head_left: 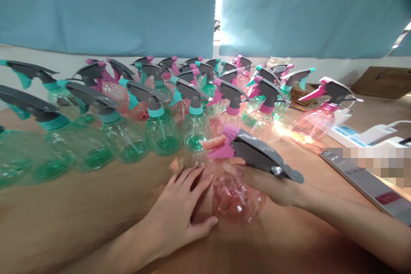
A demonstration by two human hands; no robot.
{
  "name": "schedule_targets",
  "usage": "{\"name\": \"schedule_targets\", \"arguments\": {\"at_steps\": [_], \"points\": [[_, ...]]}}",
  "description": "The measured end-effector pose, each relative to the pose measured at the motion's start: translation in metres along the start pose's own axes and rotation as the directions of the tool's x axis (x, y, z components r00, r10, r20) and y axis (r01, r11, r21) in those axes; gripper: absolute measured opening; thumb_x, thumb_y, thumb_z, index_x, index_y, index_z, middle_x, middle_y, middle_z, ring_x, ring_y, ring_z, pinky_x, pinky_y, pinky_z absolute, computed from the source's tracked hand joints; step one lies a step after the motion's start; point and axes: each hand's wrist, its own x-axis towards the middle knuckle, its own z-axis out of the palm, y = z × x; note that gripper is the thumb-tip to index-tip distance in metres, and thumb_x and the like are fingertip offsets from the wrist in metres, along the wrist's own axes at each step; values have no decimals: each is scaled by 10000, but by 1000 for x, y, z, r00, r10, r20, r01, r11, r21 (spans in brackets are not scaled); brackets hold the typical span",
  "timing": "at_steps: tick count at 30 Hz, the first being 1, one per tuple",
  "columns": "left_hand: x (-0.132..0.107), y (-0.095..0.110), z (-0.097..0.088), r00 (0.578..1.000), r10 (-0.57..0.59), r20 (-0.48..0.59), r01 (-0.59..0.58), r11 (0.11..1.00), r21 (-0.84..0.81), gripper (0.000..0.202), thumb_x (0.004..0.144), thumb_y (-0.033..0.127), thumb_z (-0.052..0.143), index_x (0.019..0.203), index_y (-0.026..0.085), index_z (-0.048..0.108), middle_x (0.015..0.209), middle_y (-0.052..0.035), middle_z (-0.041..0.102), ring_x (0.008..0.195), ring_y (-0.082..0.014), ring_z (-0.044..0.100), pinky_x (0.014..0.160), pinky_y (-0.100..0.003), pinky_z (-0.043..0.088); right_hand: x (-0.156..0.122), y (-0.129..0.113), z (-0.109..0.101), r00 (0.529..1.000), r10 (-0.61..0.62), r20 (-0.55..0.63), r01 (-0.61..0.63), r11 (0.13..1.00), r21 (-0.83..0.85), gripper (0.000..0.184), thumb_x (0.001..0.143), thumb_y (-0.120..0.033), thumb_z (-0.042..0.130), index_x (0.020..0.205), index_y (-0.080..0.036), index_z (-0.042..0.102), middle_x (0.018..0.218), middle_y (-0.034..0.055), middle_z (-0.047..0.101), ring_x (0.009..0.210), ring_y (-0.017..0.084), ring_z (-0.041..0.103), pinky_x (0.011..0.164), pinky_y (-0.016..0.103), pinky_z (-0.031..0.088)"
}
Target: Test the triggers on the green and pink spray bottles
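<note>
My right hand (274, 184) is closed around the neck of a pink spray bottle (237, 201) with a grey and pink trigger head. One finger reaches forward beside the pink trigger; the head hides part of this hand. The round, see-through body of the bottle is close to the brown tabletop, though I cannot tell whether it touches. To its left, my left hand (175, 214) lies palm down with its fingers spread, holding nothing. Just ahead of both hands stand a green spray bottle (163, 137) and another green spray bottle (195, 130).
Several more green and pink spray bottles fill the back and left of the table (128, 227). A lone pink spray bottle (314, 122) stands at right, near a white power strip (348, 135) with plugs. A flat grey box (362, 184) lies there. Blue blinds (105, 8) hang behind.
</note>
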Motion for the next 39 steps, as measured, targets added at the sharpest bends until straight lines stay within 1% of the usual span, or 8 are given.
{"name": "schedule_targets", "arguments": {"at_steps": [7, 11, 16, 20, 24, 30, 33, 39], "points": [[1, 1, -2, 1000, -10, 22, 10, 1000, 15, 641, 794, 468, 659, 1358, 197, 519, 1439, -156, 465, 1303, -386, 422, 1060, -572, 337, 0, 2, 0, 999, -42, 2, 41, 994, 101, 362, 801, -143, 614, 1149, -238, 594, 1192, 56, 670, 1087, 231, 666, 918, 396, 573], [0, 1, -1, 1000, -3, 22, 2, 1000, 12, 657, 799, 463, 663, 1372, 187, 500, 1454, -169, 446, 1319, -378, 404, 1059, -570, 337, -1, 3, 0, 999, -43, 18, 41, 990, 137, 349, 817, -142, 603, 1152, -229, 563, 1236, 72, 655, 1138, 234, 647, 916, 387, 578], [0, 0, 0, 1000, 6, 11, -6, 1000, 15, 661, 792, 460, 676, 1366, 179, 506, 1454, -179, 444, 1317, -383, 407, 1062, -565, 331, 0, 3, 0, 999, -48, 9, 47, 998, 50, 280, 827, -153, 570, 1100, -217, 565, 1139, 62, 683, 1064, 225, 672, 835, 350, 595], [1, 0, 0, 1000, 2, 17, -2, 1000, 19, 660, 794, 459, 670, 1371, 186, 502, 1460, -168, 440, 1319, -385, 403, 1059, -571, 337, 0, 4, -1, 998, -62, 6, 62, 998, 12, 262, 816, -186, 567, 1078, -191, 573, 965, 48, 682, 792, 184, 680, 605, 281, 568], [0, 0, 0, 1000, 1, 17, -1, 1000, 15, 660, 793, 465, 669, 1370, 191, 503, 1462, -163, 440, 1320, -386, 402, 1059, -573, 341, 0, 6, -2, 996, -87, -3, 87, 995, -41, 296, 786, -141, 565, 1076, -191, 596, 766, -12, 601, 602, 127, 579, 517, 246, 502], [-1, -1, 0, 1000, 14, 11, -14, 1000, 19, 661, 801, 458, 668, 1373, 175, 498, 1471, -171, 430, 1336, -379, 386, 1070, -569, 328, 2, 3, -2, 994, -109, 4, 109, 994, -12, 398, 739, -96, 535, 1115, -207, 609, 855, 1, 682, 635, 129, 631, 613, 258, 554], [-1, -1, 1, 1000, 15, 3, -15, 1000, 19, 662, 804, 460, 662, 1378, 179, 492, 1480, -170, 422, 1337, -377, 385, 1070, -567, 328, 2, 2, -1, 994, -109, 19, 110, 994, -15, 439, 724, -78, 515, 1130, -202, 626, 749, -17, 700, 592, 131, 637, 596, 253, 557], [0, -1, 0, 1000, 11, 12, -12, 1000, 20, 669, 801, 460, 665, 1383, 182, 488, 1466, -169, 434, 1325, -378, 398, 1064, -562, 335, 0, 4, -6, 986, -162, 36, 165, 983, -86, 204, 738, -91, 531, 802, -206, 687, 662, -28, 682, 563, 118, 618, 601, 251, 561]]}}
